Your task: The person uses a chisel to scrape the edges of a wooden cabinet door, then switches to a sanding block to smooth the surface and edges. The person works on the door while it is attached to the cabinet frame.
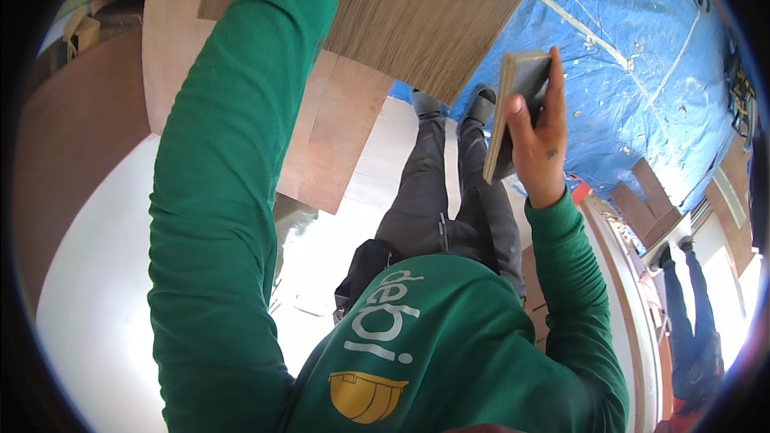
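Note:
My right hand is closed around a flat rectangular block with a dark grey face and a pale, layered-looking edge. The thumb presses on one face while the fingers lie along the far side; the exact kind of block is unclear. My left arm, in a green sleeve, stretches up and out past the top edge, so that hand is hidden. Below and beside this arm lies a brown wood-grain board, its near corner close to my feet.
Thin reddish plywood sheets lie under the board. A crumpled blue tarp covers the floor ahead and right. Wood offcuts rest at the tarp's right edge. Another person in dark trousers stands at the far right.

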`<state>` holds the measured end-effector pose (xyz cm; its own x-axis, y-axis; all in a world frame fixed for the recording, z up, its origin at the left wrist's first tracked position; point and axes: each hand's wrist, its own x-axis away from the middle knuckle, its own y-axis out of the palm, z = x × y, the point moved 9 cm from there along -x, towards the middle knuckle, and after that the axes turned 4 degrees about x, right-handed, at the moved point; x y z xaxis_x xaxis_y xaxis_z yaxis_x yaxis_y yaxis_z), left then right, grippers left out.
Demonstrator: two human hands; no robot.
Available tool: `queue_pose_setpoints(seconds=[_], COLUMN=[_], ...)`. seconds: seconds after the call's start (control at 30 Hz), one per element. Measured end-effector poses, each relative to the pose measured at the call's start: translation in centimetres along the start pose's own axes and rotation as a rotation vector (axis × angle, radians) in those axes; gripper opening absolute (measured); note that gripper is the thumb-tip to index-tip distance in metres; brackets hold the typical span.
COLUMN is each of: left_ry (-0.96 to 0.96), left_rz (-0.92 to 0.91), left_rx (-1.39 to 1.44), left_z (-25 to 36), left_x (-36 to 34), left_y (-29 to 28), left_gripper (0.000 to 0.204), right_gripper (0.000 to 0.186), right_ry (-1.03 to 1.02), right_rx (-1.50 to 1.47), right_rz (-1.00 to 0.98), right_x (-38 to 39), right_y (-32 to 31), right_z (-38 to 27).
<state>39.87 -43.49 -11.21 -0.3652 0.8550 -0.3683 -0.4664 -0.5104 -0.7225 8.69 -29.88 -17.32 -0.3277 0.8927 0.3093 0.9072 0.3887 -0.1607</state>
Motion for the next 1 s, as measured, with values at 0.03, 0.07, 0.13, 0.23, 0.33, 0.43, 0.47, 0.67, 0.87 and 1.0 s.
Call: queue_pose_setpoints(seconds=[0.03,0.07,0.13,0.23,0.33,0.43,0.47,0.67,0.87,1.0], left_ry=[0.007,0.016,0.025,0.044,0.045,0.071,0.085,0.084,0.08,0.092], left_rz=[0.002,0.003,0.054,0.093,0.115,0.167,0.189,0.147,0.147,0.172], left_rx=[0.023,0.045,0.065,0.097,0.151,0.169,0.164,0.086,0.12,0.147], left_z=[-0.1,-0.2,-0.5,-0.6,-0.7,-0.9,-0.8,-0.7,-0.7,-0.6], left_x=[-0.1,-0.1,-0.2,-0.1,0.0,-0.2,-0.1,-0.2,-0.1,0.1], left_y=[0.0,0.0,-0.2,-0.5,-0.4,-0.3,-0.5,-0.4,-0.2,-0.7], left_gripper=[0.057,0.057,0.057,0.056,0.053,0.052,0.052,0.053,0.05,0.048], right_gripper=[0.085,0.081,0.081,0.08,0.081,0.085,0.085,0.08,0.084,0.078], right_ry=[-0.012,-0.023,-0.087,-0.133,-0.112,-0.3,-0.266,-0.064,-0.23,-0.196], right_rx=[0.032,0.025,0.102,0.164,0.26,0.528,0.517,0.207,0.514,0.472], right_rz=[0.016,0.013,0.014,0.055,0.079,0.012,-0.015,0.049,-0.016,0.081], right_x=[-0.7,-1.2,-2.1,-3.6,-3.5,0.9,1.9,-4.3,1.2,-4.2], right_y=[-0.1,0.0,0.5,0.8,0.7,2.1,2.6,2.0,2.6,1.6], right_z=[-0.3,-0.7,-2.0,-3.0,-3.1,-2.7,-2.5,-3.8,-3.1,-4.7])
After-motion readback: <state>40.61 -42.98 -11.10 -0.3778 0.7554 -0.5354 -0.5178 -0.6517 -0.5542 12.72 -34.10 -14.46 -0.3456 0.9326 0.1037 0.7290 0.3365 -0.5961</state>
